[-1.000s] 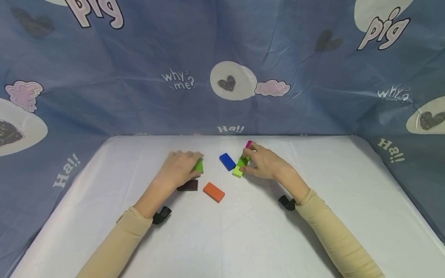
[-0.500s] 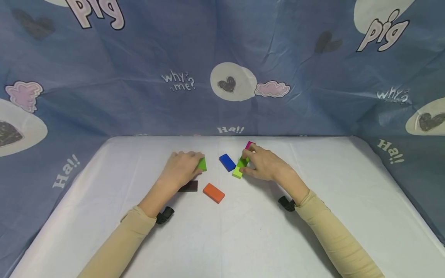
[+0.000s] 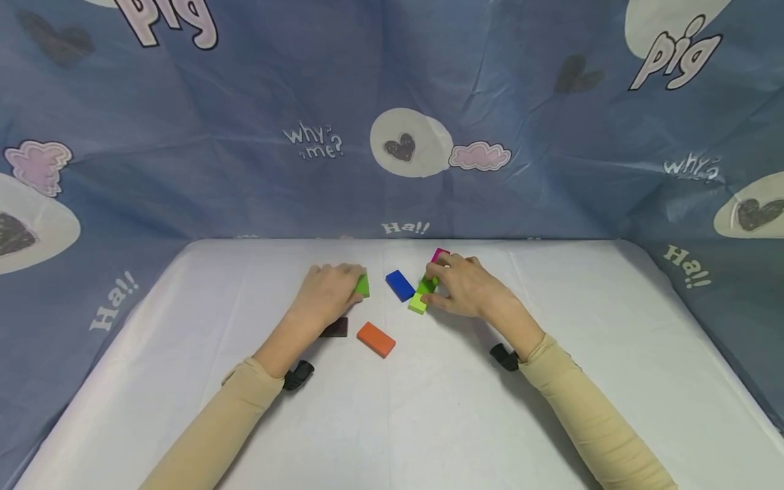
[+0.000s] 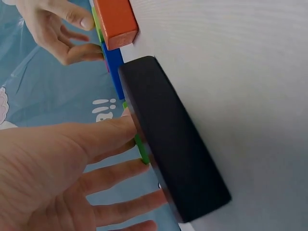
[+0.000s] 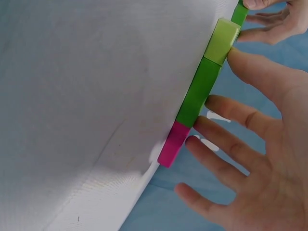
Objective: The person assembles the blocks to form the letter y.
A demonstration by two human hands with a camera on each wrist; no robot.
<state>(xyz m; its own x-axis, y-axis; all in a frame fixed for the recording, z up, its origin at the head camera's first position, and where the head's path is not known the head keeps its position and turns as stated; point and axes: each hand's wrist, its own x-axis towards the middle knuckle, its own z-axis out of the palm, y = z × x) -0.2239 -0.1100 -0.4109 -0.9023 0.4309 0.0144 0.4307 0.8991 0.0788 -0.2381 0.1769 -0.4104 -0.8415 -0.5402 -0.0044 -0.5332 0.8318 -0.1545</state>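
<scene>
My left hand (image 3: pixel 327 294) pinches a green block (image 3: pixel 363 284) between thumb and fingers on the white table (image 3: pixel 429 408), just left of a blue block (image 3: pixel 401 285). In the left wrist view the green block (image 4: pixel 141 150) shows as a sliver behind a dark brown block (image 4: pixel 173 139). My right hand (image 3: pixel 468 286) rests with straight fingers on a row of three blocks: lime (image 3: pixel 418 303), green (image 3: pixel 427 286) and magenta (image 3: pixel 439 256). In the right wrist view the thumb touches the lime block (image 5: pixel 221 41) and the fingertips (image 5: pixel 204 124) touch the green (image 5: pixel 198 96) and magenta (image 5: pixel 173 143) ones.
The dark brown block (image 3: pixel 335 328) and an orange block (image 3: pixel 376 339) lie close in front of my left hand. A blue printed cloth (image 3: pixel 392 136) walls the table at the back and both sides. Bare white tabletop stretches toward me.
My left hand has slid the green block to the right, nearer the blue block. The right hand and its row of blocks have barely moved.
</scene>
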